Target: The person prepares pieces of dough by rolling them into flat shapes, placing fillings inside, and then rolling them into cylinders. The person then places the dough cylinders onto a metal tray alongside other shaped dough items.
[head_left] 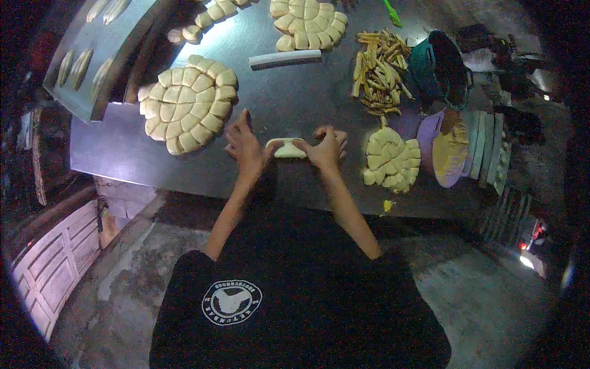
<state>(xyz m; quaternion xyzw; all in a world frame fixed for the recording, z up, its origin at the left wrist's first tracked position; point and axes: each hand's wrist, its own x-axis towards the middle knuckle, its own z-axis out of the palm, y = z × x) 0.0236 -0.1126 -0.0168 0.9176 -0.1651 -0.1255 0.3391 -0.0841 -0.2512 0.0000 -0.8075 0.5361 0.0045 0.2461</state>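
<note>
A small, pale piece of dough [287,148], flattened and oblong, lies near the table's front edge between my two hands. At its left end, the thumb of my left hand [244,146] presses on it while the other fingers point up and outward. My right hand [329,149] has its thumb on the opposite end, its fingers curled. To the left of my hands sits a large round cluster of cut dough pieces [190,104]. A smaller dough cluster [393,160] lies to the right. Beyond my hands rests a white rolling pin [285,59].
A heap of yellow-brown strips [382,71] lies back right, beside a teal bucket [424,64]. A purple tub [430,138] with a yellow mixture stands at the right. Another dough cluster [307,24] is at the back. Shaped dough rolls lie on a metal tray [95,37] far left.
</note>
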